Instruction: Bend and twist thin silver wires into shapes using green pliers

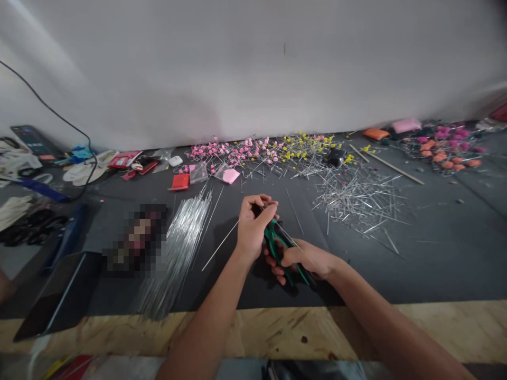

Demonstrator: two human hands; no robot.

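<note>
My right hand (295, 256) is wrapped round the green-and-black handles of a pair of pliers (272, 237). At the pliers' head, my left hand (253, 224) is closed on a thin metal wire (220, 246), which sticks out toward the lower left. A thin strand also shows alongside the pliers above my right hand. My left fingers cover the jaws, so what lies between them is hidden. Left of my hands lies a bundle of long straight wires (186, 227). To the right is a loose heap of short cut wires (356, 195).
Wires with pink tips (237, 150) and yellow tips (307, 145) lie along the wall. Orange and magenta-tipped pieces (439, 150) sit at far right, near a wooden stick (396, 168). A red packet (180, 182) and a dark tablet-like device (59, 295) are on the left.
</note>
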